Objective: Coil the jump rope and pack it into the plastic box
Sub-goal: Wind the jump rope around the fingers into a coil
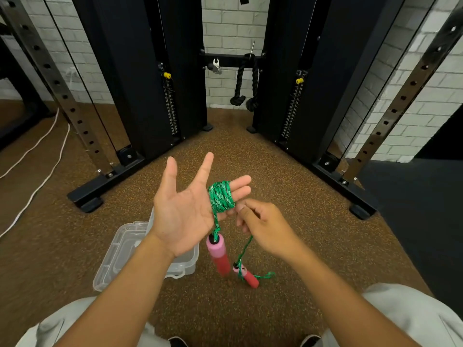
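Left hand (185, 209) spread wide, palm up, green rope (221, 197) coiled round two fingers. Right hand (265, 226) pinching the loose strand. Pink handles (218, 256) dangling over the floor (288, 186), beside the open box (120, 249).

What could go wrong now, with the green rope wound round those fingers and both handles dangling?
The coil sits near the tips of two left-hand fingers and might slide off and unravel. The two hanging handles could swing and tangle in the loose end the right hand pinches. The box lies partly under the left arm.
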